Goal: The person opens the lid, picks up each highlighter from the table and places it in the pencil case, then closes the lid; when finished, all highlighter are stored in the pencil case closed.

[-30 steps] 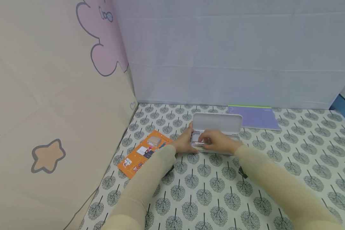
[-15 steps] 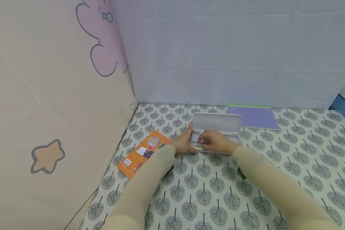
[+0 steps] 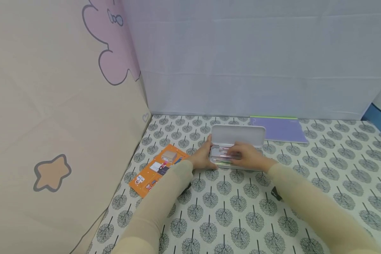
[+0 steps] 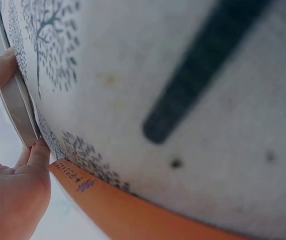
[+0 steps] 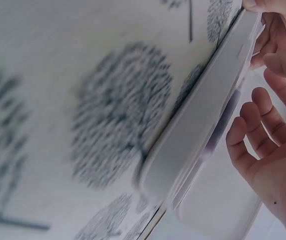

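A white pencil case (image 3: 238,135) lies on the patterned cloth with its lid raised at the back. My left hand (image 3: 201,157) holds its left end, thumb at the front edge and fingertips round the far side. Slim pens or sticks with pink and green tints (image 3: 223,161) lie inside. Over the middle of the case is my right hand (image 3: 246,155), its fingers loosely bent. In the right wrist view these fingers (image 5: 238,137) are spread a little apart beside the tray, with nothing visible between them. A dark purplish stick (image 5: 225,117) shows inside the tray there.
An orange printed sheet or booklet (image 3: 169,155) lies left of the case, partly under the left forearm. Behind the case to the right is a purple notebook (image 3: 280,129) with a green edge. Cloth walls (image 3: 257,63) stand at the back and left.
My right hand has shifted to the right over the case, so more of the contents at the left end shows. The left hand stays in place on the case.
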A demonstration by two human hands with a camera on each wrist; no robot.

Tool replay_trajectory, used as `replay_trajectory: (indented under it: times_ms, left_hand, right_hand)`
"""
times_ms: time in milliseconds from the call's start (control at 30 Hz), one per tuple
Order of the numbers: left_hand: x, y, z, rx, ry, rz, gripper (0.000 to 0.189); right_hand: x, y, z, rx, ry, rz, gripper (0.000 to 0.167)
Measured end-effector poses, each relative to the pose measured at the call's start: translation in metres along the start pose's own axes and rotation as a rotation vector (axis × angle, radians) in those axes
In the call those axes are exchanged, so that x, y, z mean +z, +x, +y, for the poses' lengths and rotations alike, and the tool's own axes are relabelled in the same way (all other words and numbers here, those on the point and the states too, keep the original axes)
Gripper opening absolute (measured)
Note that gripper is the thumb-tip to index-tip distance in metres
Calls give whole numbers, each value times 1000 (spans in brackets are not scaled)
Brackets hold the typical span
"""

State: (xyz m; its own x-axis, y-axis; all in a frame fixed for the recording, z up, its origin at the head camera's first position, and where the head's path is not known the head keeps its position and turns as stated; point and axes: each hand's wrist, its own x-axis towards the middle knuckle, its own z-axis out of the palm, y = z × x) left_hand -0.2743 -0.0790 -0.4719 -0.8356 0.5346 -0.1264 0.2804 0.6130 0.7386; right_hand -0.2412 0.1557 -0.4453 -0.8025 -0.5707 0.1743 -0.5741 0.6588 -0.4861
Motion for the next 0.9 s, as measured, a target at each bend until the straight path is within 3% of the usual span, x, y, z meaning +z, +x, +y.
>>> replay_trajectory:
  times_ms: [167,500,900]
  left_hand:
    - [1,2,0,5,-11,-2,144]
    - [1,2,1,-11,58,14,143]
    - [1,1,6,-21,15,9,145]
  right_hand:
    - [-8,-14,11,-2,9,24,24]
    - [-20,-44,27,102,31,47,26]
    - [-37,-74,45,127,-22,119,29]
